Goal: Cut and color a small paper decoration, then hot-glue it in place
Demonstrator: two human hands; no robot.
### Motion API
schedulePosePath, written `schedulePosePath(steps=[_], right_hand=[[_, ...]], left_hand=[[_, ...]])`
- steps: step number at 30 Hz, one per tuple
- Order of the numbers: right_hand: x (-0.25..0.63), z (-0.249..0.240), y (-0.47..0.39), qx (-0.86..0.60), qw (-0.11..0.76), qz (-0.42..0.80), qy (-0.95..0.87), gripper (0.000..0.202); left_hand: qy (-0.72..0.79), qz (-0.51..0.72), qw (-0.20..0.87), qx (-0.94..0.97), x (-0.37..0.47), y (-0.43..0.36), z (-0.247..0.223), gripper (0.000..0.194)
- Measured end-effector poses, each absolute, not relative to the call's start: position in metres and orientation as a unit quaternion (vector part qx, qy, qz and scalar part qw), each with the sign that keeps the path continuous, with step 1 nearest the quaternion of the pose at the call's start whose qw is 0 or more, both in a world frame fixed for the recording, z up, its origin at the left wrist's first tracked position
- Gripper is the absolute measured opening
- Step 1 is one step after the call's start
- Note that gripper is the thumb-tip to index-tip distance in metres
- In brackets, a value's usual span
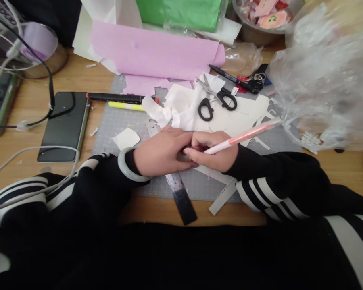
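Pen (245,135), white and orange: right of frame centre, long axis slanting, one end pointing upper right, the lower-left end hidden among the fingers. Right hand (214,152): pinching the pen. Left hand (163,151): frame centre, against the right; its grip cannot be told. Scissors (219,96): above. Ruler (183,201): lower centre.
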State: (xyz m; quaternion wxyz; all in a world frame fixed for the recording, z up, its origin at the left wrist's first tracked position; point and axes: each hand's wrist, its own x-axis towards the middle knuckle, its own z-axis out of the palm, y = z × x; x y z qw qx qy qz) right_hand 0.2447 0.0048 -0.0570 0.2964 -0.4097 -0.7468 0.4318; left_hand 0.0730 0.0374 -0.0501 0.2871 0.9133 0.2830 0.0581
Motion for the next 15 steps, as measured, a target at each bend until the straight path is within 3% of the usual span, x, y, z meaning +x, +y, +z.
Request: schedulePosePath(steps=[15], right_hand=[[0.2444, -0.0557, 0.0036, -0.403, 0.31, 0.431, -0.745, 0.029]], left_hand=[[0.284, 0.065, 0.29, 0.912, 0.0731, 0.0368, -0.0516, 0.019]])
